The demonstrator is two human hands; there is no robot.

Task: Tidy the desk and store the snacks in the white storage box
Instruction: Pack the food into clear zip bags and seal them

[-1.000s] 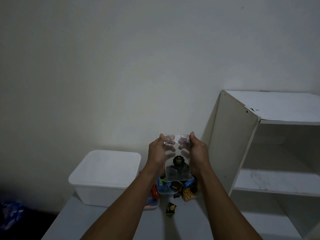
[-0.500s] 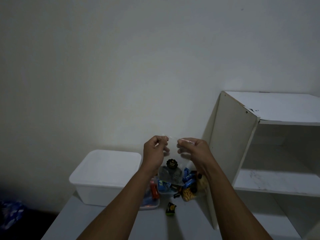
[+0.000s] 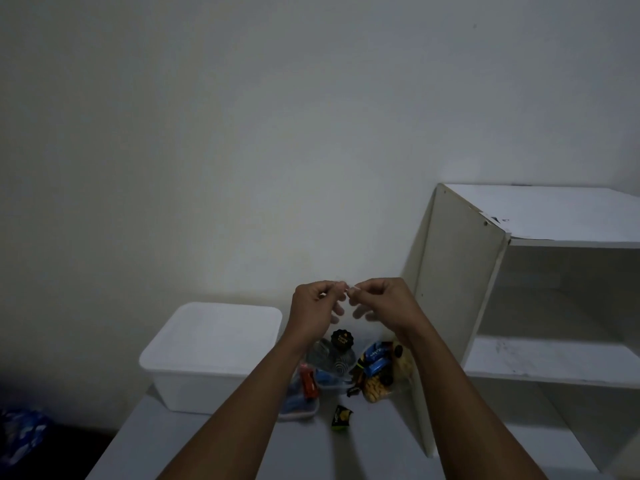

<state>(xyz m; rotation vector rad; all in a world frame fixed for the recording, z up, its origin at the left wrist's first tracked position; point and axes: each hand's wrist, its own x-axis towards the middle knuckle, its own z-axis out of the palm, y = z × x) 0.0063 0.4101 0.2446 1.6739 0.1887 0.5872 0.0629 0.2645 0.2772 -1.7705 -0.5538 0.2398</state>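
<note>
While the clear bag [image 3: 341, 344] is held up above the desk [image 3: 242, 445], its top edge is pinched by the left hand [image 3: 313, 315] and the right hand [image 3: 381, 306], which are drawn close together, thumbs and fingers clamped on the thin plastic. A black round label and dark contents are seen hanging low in the bag, so it is judged to be light, soft and floppy, with the weight sagging to the bottom. The film looks slippery, and a firm pinch at the upper seam, or support under the base, is judged safest. Below and behind it, a pile of wrapped snacks [image 3: 375, 370] lies beside the cabinet [image 3: 457, 306], and one small packet [image 3: 341, 416] lies apart in front. The white box [image 3: 211, 355] stands just left of the pile; whether it is lidded cannot be told.
</note>
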